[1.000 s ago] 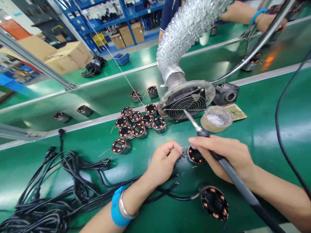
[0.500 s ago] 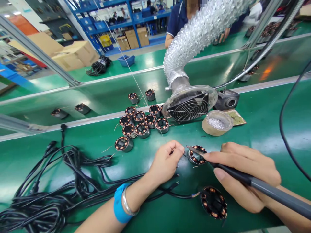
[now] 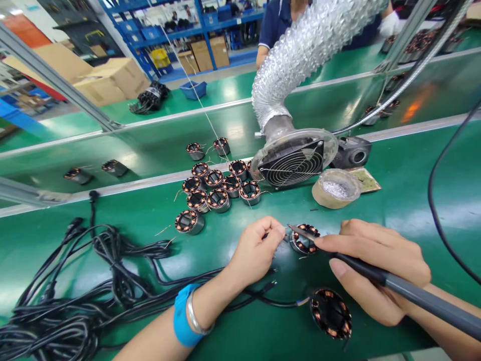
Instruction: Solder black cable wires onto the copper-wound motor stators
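My right hand (image 3: 383,265) grips a soldering iron (image 3: 370,271) like a pen. Its pointed tip reaches over a copper-wound motor stator (image 3: 305,239), close to the fingertips of my left hand. My left hand (image 3: 259,248) is closed in a pinch at the stator's left side, on a black wire whose end is mostly hidden by the fingers. Below, nearer to me, another stator (image 3: 330,315) stands with a black cable (image 3: 280,302) running to its left edge. The blue wristband and silver bangle are on my left wrist.
Several stators (image 3: 218,199) stand grouped left of a fume extractor fan (image 3: 291,168) with a silver duct (image 3: 296,65). A tub of metallic bits (image 3: 334,190) and an iron holder (image 3: 353,152) sit at its right. Tangled black cables (image 3: 112,260) cover the left. A person works opposite.
The view has shifted slightly. Both hands, the soldering iron and the stator keep nearly the same positions. Across the bench, the other person's hands have moved.
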Demonstrator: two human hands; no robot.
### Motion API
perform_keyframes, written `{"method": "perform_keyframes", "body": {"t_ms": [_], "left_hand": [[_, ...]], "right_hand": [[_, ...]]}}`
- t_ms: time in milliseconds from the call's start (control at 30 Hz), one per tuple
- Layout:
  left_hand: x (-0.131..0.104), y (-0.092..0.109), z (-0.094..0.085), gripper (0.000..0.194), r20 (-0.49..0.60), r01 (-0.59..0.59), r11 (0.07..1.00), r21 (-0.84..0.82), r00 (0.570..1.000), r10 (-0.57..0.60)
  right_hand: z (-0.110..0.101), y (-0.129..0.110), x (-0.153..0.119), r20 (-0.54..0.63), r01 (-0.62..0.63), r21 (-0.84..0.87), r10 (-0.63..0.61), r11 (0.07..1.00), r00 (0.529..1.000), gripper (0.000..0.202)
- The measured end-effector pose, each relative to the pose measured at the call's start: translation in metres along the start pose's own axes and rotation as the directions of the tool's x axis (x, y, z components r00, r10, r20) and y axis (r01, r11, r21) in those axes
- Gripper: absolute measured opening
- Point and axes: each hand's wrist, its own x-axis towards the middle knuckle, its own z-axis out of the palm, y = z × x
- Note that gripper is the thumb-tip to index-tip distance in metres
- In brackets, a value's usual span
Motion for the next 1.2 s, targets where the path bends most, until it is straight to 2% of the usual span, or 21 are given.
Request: {"method": "perform_keyframes", "body": {"t_ms": [133, 433, 767, 933, 1200], "left_hand": [[-0.001, 0.002, 0.0, 0.027, -0.003, -0.002, 1.0, 0.005, 1.0, 0.002], [-0.001, 0.003, 0.0, 0.025, -0.004, -0.006, 1.0, 0.009, 1.0, 0.006], [0.0, 0.002, 0.0, 0.026, 0.008, -0.007, 1.0, -0.018, 1.0, 0.007], [0.0, 0.003, 0.0, 0.026, 0.001, -0.008, 1.0, 0.005, 1.0, 0.008], [0.001, -0.006, -0.001, 0.032, 0.073, -0.055, 0.996, -0.065, 0.996, 0.06]], "right_hand": [[-0.001, 0.0, 0.0, -0.037, -0.002, 0.028, 0.003, 1.0, 0.999, 0.029], [-0.002, 0.002, -0.003, -0.041, 0.004, 0.037, -0.002, 0.999, 0.999, 0.028], [0.004, 0.007, -0.001, -0.037, 0.041, -0.054, -0.043, 0.998, 0.998, 0.027], [0.013, 0.011, -0.002, -0.101, 0.007, -0.094, -0.017, 0.996, 0.995, 0.037], [0.033, 0.019, 0.011, 0.005, -0.015, 0.002, 0.015, 1.0, 1.0, 0.022]]}}
